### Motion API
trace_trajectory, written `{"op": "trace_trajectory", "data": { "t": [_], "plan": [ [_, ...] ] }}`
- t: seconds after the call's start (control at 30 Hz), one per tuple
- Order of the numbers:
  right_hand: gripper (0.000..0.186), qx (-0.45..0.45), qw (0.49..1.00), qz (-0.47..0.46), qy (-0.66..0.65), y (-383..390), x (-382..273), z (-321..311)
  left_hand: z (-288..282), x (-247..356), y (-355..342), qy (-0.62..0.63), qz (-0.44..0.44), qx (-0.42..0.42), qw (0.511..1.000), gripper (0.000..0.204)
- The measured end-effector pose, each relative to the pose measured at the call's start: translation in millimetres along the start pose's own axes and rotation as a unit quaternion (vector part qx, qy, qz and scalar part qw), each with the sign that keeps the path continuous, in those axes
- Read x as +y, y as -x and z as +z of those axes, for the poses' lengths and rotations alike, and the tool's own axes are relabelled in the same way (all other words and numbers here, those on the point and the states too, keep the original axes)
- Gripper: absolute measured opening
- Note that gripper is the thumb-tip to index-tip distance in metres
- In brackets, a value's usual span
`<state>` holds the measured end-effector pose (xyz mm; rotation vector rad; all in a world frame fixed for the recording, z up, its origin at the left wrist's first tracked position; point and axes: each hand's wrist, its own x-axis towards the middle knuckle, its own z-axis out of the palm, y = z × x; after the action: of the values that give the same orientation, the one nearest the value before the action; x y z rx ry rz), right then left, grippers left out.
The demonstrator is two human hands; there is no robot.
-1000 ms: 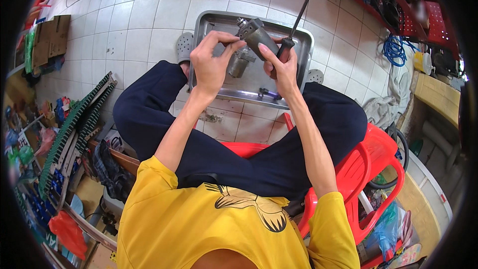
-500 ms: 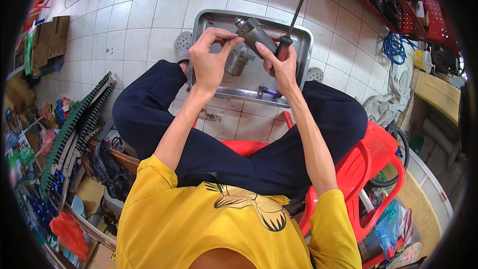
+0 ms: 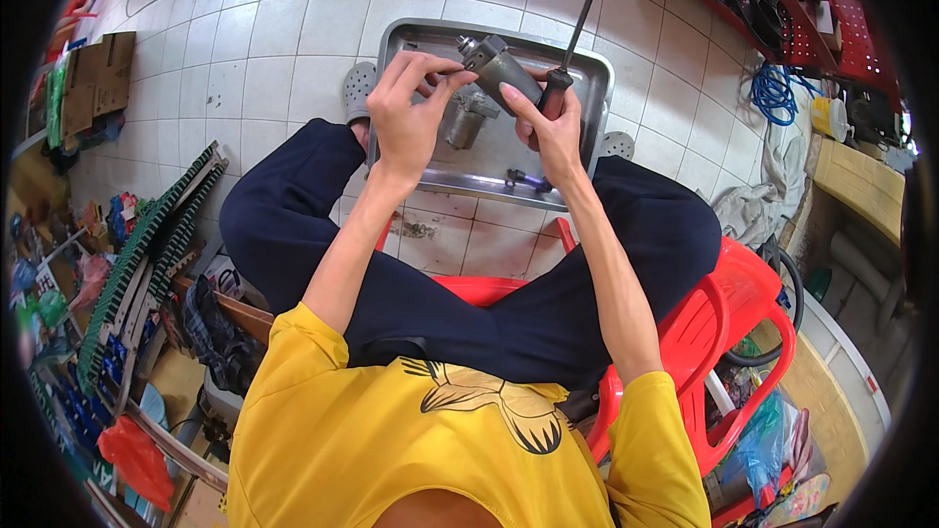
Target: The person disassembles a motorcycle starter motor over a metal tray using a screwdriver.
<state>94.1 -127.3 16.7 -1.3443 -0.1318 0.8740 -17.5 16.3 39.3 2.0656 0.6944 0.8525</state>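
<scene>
My right hand [image 3: 554, 127] is closed round a grey cylindrical metal motor [image 3: 501, 70]. The same hand keeps a screwdriver [image 3: 557, 84] with a dark red and black handle against its palm, the long shaft pointing up and away. The motor is tilted, its narrow shaft end toward the far left. At that end, the thumb and fingers of my left hand [image 3: 409, 122] are pinched together; anything between them is too small to make out. Below the motor, a second metal part [image 3: 469, 120] lies in a metal tray [image 3: 430, 181].
A small dark and purple piece [image 3: 528, 180] lies along the tray's near side. The tray rests on white floor tiles [image 3: 293, 29] between my feet. Red plastic chairs [image 3: 729, 308] are under and beside me. Green-edged strips [image 3: 147, 264] and clutter fill the left; a blue coil [image 3: 773, 93] lies right.
My left hand has shifted slightly left, its fingertips still pinched by the motor's end. The motor and screwdriver have moved only a little in my right hand.
</scene>
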Motion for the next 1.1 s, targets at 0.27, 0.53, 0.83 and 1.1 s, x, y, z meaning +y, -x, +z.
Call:
{"op": "trace_trajectory", "data": {
  "t": [0.27, 0.53, 0.83, 1.1],
  "plan": [
    [0.049, 0.022, 0.997, 0.023, -0.069, -1.7, 2.9, -3.5, 4.5, 4.3, 4.8, 0.11, -0.11, -0.037, 0.987, 0.04],
    [0.046, 0.02, 0.993, 0.046, -0.11, -2.5, 7.3, -7.1, 13.3, -6.2, 15.0, 0.173, -0.257, -0.143, 0.94, 0.075],
    [0.045, 0.01, 0.988, 0.08, -0.131, 5.6, 11.2, 1.0, 16.7, -10.1, 9.9, 0.333, -0.368, -0.205, 0.844, 0.057],
    [0.057, -0.034, 0.992, 0.112, 0.046, 10.4, 25.6, 7.4, 18.2, -22.0, 17.7, 0.291, -0.403, -0.187, 0.847, 0.059]
  ]
}}
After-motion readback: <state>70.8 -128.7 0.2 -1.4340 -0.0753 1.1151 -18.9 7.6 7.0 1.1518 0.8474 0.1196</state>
